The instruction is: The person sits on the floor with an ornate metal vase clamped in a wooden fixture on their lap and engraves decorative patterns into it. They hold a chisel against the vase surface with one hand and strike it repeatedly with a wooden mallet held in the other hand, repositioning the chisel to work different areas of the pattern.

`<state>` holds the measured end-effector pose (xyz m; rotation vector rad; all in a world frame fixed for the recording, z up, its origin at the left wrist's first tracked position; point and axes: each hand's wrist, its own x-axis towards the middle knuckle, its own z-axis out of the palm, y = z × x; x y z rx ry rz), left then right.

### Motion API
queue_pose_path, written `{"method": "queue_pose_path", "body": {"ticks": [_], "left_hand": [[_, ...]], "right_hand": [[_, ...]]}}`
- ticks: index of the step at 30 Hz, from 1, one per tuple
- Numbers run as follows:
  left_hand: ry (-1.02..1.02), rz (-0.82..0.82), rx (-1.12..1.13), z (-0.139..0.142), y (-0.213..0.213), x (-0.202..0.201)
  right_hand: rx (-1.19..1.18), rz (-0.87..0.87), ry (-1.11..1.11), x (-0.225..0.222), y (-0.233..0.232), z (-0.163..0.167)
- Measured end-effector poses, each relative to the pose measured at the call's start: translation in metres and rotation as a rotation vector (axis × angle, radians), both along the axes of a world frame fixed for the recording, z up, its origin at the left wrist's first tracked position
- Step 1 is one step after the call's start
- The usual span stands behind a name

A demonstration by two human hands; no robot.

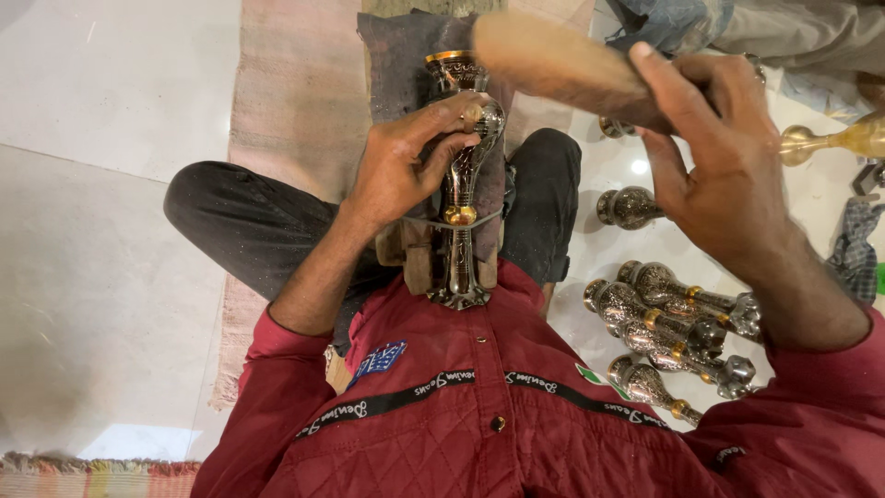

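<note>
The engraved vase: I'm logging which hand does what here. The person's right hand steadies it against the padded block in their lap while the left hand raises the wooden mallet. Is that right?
Not quite: the hands are swapped. In the head view the left hand steadies the engraved vase against the padded block in their lap, while the right hand raises the wooden mallet.

Only labels I can spot: small blue rectangular cloth patch [378, 359] lower centre-left on the red jacket, plus a black printed chest band [433, 391] across it.
</note>
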<state>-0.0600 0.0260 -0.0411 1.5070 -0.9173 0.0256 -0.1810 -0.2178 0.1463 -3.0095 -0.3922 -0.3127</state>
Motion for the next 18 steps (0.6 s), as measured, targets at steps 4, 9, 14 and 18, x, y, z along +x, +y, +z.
{"method": "queue_pose_path", "body": {"ticks": [4, 9, 14, 18], "left_hand": [[0.021, -0.006, 0.106, 0.0, 0.0, 0.002], [-0.004, -0.012, 0.117, -0.003, 0.0, 0.004], [0.006, -0.069, 0.066, -0.003, -0.001, 0.008], [-0.03, -0.105, -0.018, 0.001, 0.0, 0.009]], "right_hand": [[0.106, -0.023, 0.003, -0.002, -0.001, -0.006], [-0.191, 0.016, -0.083, -0.006, -0.004, -0.008], [-0.364, 0.03, -0.118, -0.006, -0.006, -0.013], [0.014, -0.004, -0.043, -0.006, -0.005, -0.016]]}}
